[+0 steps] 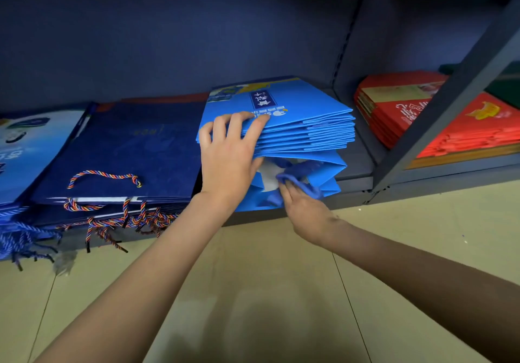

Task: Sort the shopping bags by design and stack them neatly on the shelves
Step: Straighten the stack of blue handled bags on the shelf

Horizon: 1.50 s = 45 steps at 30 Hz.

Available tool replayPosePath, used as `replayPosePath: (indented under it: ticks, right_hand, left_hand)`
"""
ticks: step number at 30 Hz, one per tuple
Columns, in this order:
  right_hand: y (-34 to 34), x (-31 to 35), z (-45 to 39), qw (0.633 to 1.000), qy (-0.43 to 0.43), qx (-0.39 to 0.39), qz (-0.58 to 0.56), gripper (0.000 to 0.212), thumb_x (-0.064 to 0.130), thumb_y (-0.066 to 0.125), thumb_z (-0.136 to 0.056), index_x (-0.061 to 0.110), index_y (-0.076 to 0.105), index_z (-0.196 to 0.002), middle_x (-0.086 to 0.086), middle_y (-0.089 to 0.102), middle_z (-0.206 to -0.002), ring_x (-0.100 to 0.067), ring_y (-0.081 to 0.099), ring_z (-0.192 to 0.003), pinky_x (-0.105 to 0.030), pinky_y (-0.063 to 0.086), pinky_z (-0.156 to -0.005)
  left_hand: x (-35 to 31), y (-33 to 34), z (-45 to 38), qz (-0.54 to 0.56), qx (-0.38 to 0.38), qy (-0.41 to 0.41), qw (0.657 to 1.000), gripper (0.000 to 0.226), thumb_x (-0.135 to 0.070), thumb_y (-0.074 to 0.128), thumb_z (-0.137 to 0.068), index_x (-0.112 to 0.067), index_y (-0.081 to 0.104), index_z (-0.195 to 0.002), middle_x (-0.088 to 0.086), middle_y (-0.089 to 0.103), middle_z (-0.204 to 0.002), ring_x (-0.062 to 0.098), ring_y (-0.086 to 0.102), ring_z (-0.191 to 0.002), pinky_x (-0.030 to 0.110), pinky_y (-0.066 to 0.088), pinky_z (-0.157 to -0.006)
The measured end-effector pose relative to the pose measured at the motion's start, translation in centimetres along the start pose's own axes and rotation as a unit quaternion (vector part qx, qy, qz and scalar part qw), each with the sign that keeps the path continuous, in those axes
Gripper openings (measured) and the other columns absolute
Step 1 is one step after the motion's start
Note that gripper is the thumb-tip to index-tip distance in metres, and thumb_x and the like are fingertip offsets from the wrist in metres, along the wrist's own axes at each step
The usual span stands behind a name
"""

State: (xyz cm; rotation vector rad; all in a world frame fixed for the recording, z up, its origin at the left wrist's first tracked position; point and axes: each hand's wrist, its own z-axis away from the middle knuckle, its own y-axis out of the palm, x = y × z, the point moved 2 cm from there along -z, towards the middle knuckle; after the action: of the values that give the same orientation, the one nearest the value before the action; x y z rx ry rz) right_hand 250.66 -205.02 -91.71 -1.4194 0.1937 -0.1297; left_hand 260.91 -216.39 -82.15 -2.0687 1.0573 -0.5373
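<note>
A stack of bright blue shopping bags (pixel 306 115) lies flat on the low shelf (pixel 357 162), with white lettering on the top bag. My left hand (pixel 229 154) grips the front edge of the upper bags, fingers on top and thumb underneath, lifting them off the lower ones. In the gap below, my right hand (pixel 302 208) pushes blue rope handles (pixel 298 177) in between the bags; its fingertips are hidden among them. To the left lies a stack of dark navy bags (pixel 135 148) with multicoloured rope handles, and a pale blue-and-white stack (pixel 25 148) sits at the far left.
Two stacks of red bags (pixel 394 109) lie in the neighbouring shelf bay on the right, behind a dark metal upright (pixel 439 115). Rope handles (pixel 118 222) hang over the shelf's front edge. Beige tiled floor (pixel 253 292) spreads below my arms.
</note>
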Motion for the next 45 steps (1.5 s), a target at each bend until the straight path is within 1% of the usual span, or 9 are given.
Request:
replayPosePath:
  ticks: [3,11,14,17,24,28,33,41,45]
  right_hand:
    - [-2.0,1.1,-2.6,0.980,0.068,-0.006,-0.184,0.079,0.001,0.057,-0.081,0.002,0.013,-0.147,-0.011,0.018,-0.152,-0.023,0.015,-0.142,-0.025,0.016,-0.113]
    - [-3.9,1.2,2.1,0.974,0.028,0.069,-0.216,0.091,0.020,0.055,-0.090,0.015,-0.014,-0.149,-0.008,0.017,-0.154,-0.027,0.026,-0.137,-0.030,0.028,-0.105]
    - [-5.3,-0.1,5.3,0.985,-0.035,0.008,-0.171,0.067,0.015,0.048,-0.092,0.007,0.015,-0.149,-0.009,0.026,-0.152,-0.021,0.032,-0.136,-0.026,0.030,-0.107]
    - [-6.1,-1.7,6.6,0.980,-0.098,-0.147,-0.090,0.037,0.011,0.046,-0.079,0.007,0.062,-0.112,-0.006,0.066,-0.092,-0.022,0.065,-0.080,-0.027,0.049,-0.067]
    - [-3.8,-5.1,6.1,0.983,-0.039,-0.172,0.044,0.064,0.039,0.089,-0.050,0.005,0.065,-0.100,-0.005,0.060,-0.065,-0.025,0.058,-0.055,-0.028,0.046,-0.048]
    - [-3.4,-3.9,4.8,0.981,-0.051,-0.188,0.015,0.032,0.019,0.089,-0.049,0.010,0.065,-0.066,-0.002,0.055,-0.054,-0.024,0.055,-0.047,-0.025,0.042,-0.044]
    - [-4.6,-2.7,3.3,0.897,0.065,-0.200,-0.388,0.009,0.007,0.064,-0.087,0.006,0.068,-0.095,-0.004,0.072,-0.079,-0.015,0.068,-0.072,-0.030,0.053,-0.072]
    - [-1.6,0.5,2.2,0.998,0.008,0.037,-0.044,0.069,0.018,0.042,-0.095,-0.003,0.003,-0.148,-0.014,0.018,-0.154,-0.030,0.020,-0.135,-0.035,0.024,-0.111]
    - [-1.3,0.3,2.4,0.998,0.014,0.045,-0.041,0.071,0.021,0.046,-0.093,-0.005,0.009,-0.147,-0.017,0.018,-0.153,-0.031,0.018,-0.140,-0.036,0.019,-0.115]
  left_hand:
    - [-0.2,0.4,0.3,-0.028,0.002,0.012,1.000,0.073,-0.031,0.085,-0.056,-0.021,0.057,-0.123,0.005,0.060,-0.116,0.024,0.037,-0.102,0.038,0.026,-0.086]
    - [-0.3,0.7,0.7,-0.045,-0.005,0.020,0.999,0.075,-0.034,0.087,-0.053,-0.023,0.059,-0.121,0.005,0.061,-0.114,0.023,0.038,-0.102,0.038,0.027,-0.086]
    - [-0.3,0.7,0.9,-0.045,-0.003,0.023,0.999,0.075,-0.033,0.087,-0.053,-0.023,0.059,-0.122,0.005,0.061,-0.114,0.023,0.038,-0.102,0.038,0.027,-0.085]
    - [-0.3,0.6,0.9,-0.048,0.003,0.024,0.999,0.075,-0.033,0.087,-0.053,-0.023,0.059,-0.122,0.005,0.061,-0.115,0.023,0.038,-0.102,0.037,0.026,-0.085]
    - [-0.4,0.6,1.1,-0.042,0.010,0.026,0.999,0.075,-0.031,0.087,-0.054,-0.021,0.058,-0.123,0.007,0.061,-0.116,0.025,0.038,-0.102,0.038,0.026,-0.085]
    - [-0.3,0.7,1.2,-0.046,0.011,0.028,0.999,0.075,-0.032,0.087,-0.054,-0.022,0.058,-0.123,0.006,0.061,-0.116,0.025,0.038,-0.102,0.038,0.026,-0.085]
    - [-0.4,1.0,1.5,-0.048,0.016,0.028,0.998,0.075,-0.031,0.086,-0.054,-0.023,0.057,-0.123,0.006,0.060,-0.117,0.024,0.039,-0.102,0.038,0.027,-0.085]
    - [-0.4,1.2,2.0,-0.063,0.024,0.041,0.997,0.079,-0.037,0.087,-0.052,-0.023,0.058,-0.124,0.005,0.061,-0.117,0.025,0.044,-0.102,0.038,0.027,-0.085]
    - [-0.6,1.7,2.6,-0.055,0.022,0.048,0.997,0.082,-0.034,0.088,-0.050,-0.022,0.056,-0.124,0.007,0.060,-0.118,0.025,0.040,-0.103,0.039,0.028,-0.085]
